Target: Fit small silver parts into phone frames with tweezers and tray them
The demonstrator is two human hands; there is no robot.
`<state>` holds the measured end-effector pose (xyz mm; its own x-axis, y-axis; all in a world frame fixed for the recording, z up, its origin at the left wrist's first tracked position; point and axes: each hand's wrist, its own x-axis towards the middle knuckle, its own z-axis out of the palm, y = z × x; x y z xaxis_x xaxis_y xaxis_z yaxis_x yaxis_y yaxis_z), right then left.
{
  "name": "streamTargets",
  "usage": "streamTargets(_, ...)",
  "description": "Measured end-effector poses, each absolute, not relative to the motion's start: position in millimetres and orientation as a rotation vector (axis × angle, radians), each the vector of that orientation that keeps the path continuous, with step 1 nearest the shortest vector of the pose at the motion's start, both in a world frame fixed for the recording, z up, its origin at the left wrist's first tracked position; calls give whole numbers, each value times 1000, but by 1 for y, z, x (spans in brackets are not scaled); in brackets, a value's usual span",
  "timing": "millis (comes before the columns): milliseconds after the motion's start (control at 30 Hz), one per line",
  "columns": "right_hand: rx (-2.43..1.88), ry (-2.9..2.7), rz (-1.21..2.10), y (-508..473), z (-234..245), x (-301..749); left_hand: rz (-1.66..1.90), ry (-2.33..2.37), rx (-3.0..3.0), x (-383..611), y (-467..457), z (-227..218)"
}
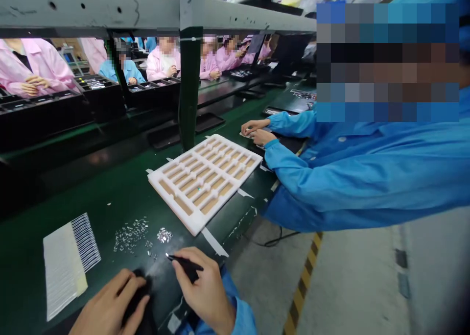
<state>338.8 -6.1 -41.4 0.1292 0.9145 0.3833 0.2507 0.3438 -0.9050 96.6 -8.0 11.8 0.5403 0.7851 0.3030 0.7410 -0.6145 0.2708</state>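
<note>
In my right hand (205,286) is a pair of black tweezers (187,267), pinched between thumb and fingers. A tiny shiny piece shows at their tip, just below a small pile of silvery parts (164,235). A wider scatter of tiny metal pieces (130,235) lies to the left on the green tabletop (121,198). My left hand (110,305) is at the near edge, its fingers curled around a black thing (141,300) whose kind I cannot make out. Left of the scatter lies a pale sheet (60,261) with a row of thin metal strips (85,242) along one side.
A white slotted tray (195,225) with tan bottoms sits ahead, with tape strips (215,242) around it. At right, a co-worker in a blue sleeve (316,178) handles something flat. A green post (189,90) stands behind the tray. Several people in pink work beyond black bins (99,105).
</note>
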Motion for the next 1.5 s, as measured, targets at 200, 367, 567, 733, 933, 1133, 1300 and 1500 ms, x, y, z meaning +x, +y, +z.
streamTargets(200,-1154,-1419,725,-9,-41,341,644,1351,2523,105,8,5)
streamTargets(367,-1181,-1248,973,-2,-33,333,697,1497,2642,85,11,-6)
streamTargets(567,-1247,-1074,1400,29,-32,306,666,1557,2785,81,21,-8)
streamTargets(733,-1330,-1094,1493,39,-33,301,621,1461,2859,82,18,-8)
streamTargets(933,-1326,-1082,1517,39,-30,304,595,1427,2895,85,17,-8)
streamTargets(1133,-1298,-1164,1227,26,-31,309,613,1419,2902,88,18,-7)
streamTargets(1300,-1165,-1493,894,17,-22,312,622,1424,2879,90,19,-5)
streamTargets(1500,-1134,-1566,839,16,-25,312,617,1430,2865,90,18,-6)
